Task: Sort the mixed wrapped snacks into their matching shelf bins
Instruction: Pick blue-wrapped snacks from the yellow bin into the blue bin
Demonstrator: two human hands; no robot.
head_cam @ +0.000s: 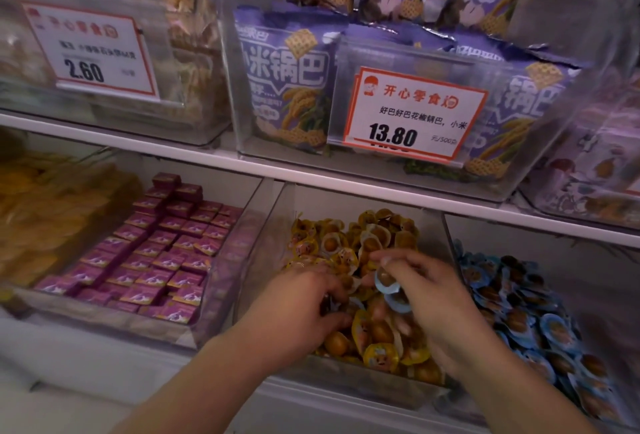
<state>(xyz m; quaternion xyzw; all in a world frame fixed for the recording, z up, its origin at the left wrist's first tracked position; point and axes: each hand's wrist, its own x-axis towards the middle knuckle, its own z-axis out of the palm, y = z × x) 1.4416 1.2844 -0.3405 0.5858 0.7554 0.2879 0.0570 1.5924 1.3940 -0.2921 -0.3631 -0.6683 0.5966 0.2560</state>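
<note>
Picking blue-wrapped snacks out of the clear plastic bin of yellow-wrapped snacks [346, 378].
Right hand [426, 298] pinches round blue-rimmed packets [389, 286]; left hand [304, 309] digs, grip unclear. Matching blue bin [453, 246] sits just right; sorting looks unfinished.

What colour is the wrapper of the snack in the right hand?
Light blue, seen in the head view: snack, right hand.

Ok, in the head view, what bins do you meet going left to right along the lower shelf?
Bin of blurred yellow packs → bin of purple boxed snacks → bin of yellow-wrapped snacks, where both hands work, the right hand pinching a blue-wrapped snack → bin of blue-wrapped snacks.
</note>
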